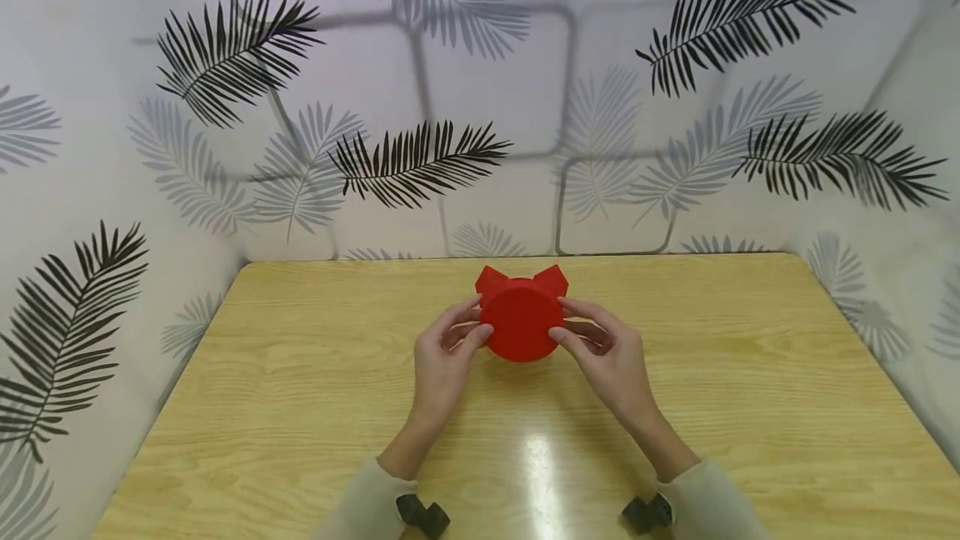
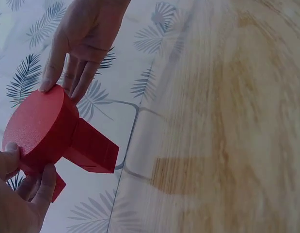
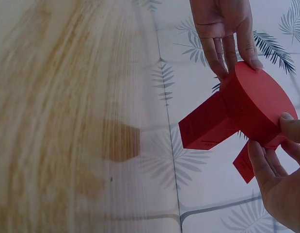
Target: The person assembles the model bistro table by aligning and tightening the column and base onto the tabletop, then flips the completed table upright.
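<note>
Between my two hands is a red round drum-shaped piece (image 1: 522,323) with a flat face towards me and two blocky legs sticking out from its far side. My left hand (image 1: 448,352) grips its left edge, thumb on the face and fingers behind. On the opposite edge, my right hand (image 1: 606,352) holds it the same way. The left wrist view shows one leg (image 2: 94,148) at full length, the other mostly behind the hand. Raised above the table, the red piece (image 3: 259,104) appears side-on in the right wrist view, where small marks show on its legs.
The pale wood-grain table (image 1: 300,407) reaches back to a wall (image 1: 495,90) patterned with dark and grey leaves. Bright light glints off the tabletop near its front. A small black device (image 1: 422,515) sits at each sleeve cuff.
</note>
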